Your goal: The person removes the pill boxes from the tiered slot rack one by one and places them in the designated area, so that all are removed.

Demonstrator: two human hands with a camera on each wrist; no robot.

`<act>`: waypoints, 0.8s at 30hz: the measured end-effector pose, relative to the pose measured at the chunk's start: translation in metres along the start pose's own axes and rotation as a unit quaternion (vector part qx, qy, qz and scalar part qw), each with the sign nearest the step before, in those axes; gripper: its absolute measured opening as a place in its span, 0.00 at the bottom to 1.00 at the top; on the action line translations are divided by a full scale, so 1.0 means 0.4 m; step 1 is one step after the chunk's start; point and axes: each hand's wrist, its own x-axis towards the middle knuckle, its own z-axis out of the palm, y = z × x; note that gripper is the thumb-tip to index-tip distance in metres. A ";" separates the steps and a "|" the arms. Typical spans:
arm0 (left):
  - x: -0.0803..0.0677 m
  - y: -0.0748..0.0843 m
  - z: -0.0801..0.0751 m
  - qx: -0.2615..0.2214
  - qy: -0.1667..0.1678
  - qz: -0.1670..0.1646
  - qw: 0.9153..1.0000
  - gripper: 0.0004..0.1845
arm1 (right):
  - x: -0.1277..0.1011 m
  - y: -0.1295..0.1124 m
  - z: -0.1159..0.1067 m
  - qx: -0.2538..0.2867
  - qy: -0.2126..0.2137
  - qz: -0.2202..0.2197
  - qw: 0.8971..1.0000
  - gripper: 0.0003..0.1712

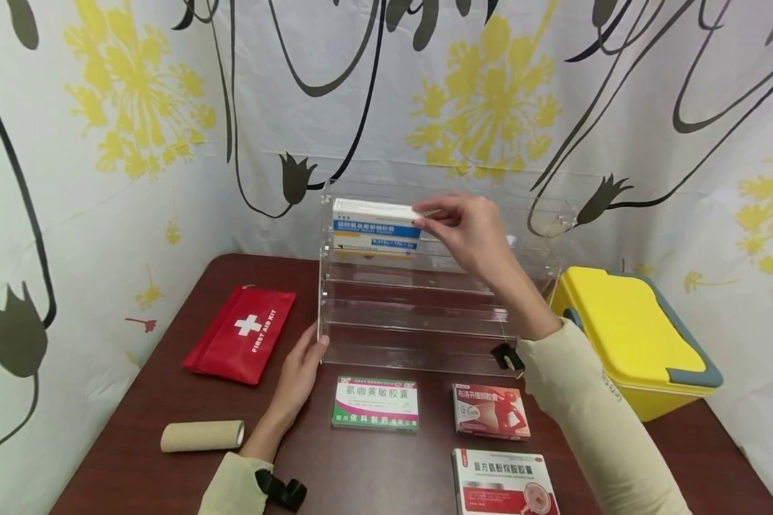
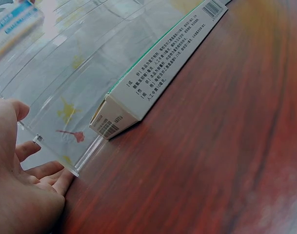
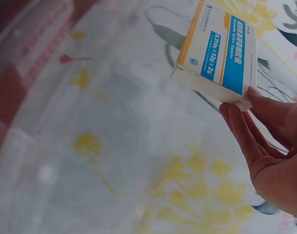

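My right hand [image 1: 467, 232] pinches the right end of a white, blue and yellow medicine box [image 1: 375, 232] between thumb and fingers. The box is at the upper left tier of a clear acrylic display rack [image 1: 419, 327]; in the right wrist view, the same medicine box [image 3: 219, 51] shows its printed front, with the right hand [image 3: 272, 141] at one corner. My left hand [image 1: 299, 372] holds the lower left side panel of the rack. In the left wrist view, the thumb and fingers of the left hand [image 2: 26, 180] lie about that panel's edge.
Before the rack lie a green-and-white medicine box [image 1: 375, 404], a red medicine box [image 1: 489, 411] and a white-and-red medicine box [image 1: 504, 483]. On the left are a red first aid pouch [image 1: 241, 336] and a cardboard tube [image 1: 202, 435]. A yellow lidded bin [image 1: 631, 329] stands right.
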 end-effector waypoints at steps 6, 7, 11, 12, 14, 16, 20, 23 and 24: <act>-0.025 0.054 0.000 0.003 -0.009 0.006 1.000 0.30 | 0.015 -0.047 -0.051 -0.021 0.019 -0.013 1.000 0.11; -0.024 0.050 0.001 0.003 -0.010 0.005 1.000 0.30 | 0.014 -0.052 -0.056 -0.023 0.018 -0.013 0.999 0.11; -0.008 0.012 0.004 -0.001 -0.007 0.008 1.000 0.30 | 0.001 -0.058 -0.065 -0.020 0.009 -0.014 1.000 0.11; -0.004 0.000 0.006 0.000 -0.006 0.009 1.000 0.31 | -0.005 -0.059 -0.068 -0.020 0.007 -0.013 1.000 0.11; 0.001 -0.016 0.011 0.003 -0.002 0.011 1.000 0.31 | -0.021 -0.058 -0.074 -0.020 0.000 -0.008 1.000 0.11; 0.004 -0.023 0.019 0.004 -0.001 0.016 1.000 0.31 | -0.047 -0.057 -0.086 -0.014 -0.017 0.003 1.000 0.11; 0.008 -0.018 0.031 0.000 0.000 0.025 1.000 0.31 | -0.133 -0.043 -0.101 0.012 -0.086 0.017 0.996 0.10; 0.007 -0.011 0.033 0.005 0.002 0.027 1.000 0.32 | -0.220 -0.023 -0.086 0.041 -0.155 0.039 0.986 0.10; 0.006 -0.010 0.032 0.007 0.001 0.027 1.000 0.32 | -0.251 -0.017 -0.075 0.054 -0.177 0.054 0.981 0.10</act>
